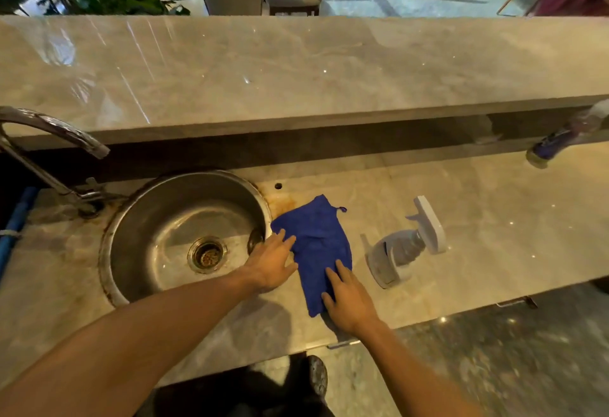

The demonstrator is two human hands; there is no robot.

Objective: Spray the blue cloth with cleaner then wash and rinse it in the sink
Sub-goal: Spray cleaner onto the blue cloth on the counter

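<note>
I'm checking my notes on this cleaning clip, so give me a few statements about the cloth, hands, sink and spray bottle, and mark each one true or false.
1. The blue cloth lies on the counter, right of the round sink. True.
2. The right hand holds the spray bottle. False: it rests flat on the cloth; the bottle stands untouched to the right.
3. Both hands touch the cloth, the left hand at its sink-side edge. True.
4. Water pours from the faucet. False: no stream is visible.
5. The cloth is in the sink. False: it is on the counter.
</note>
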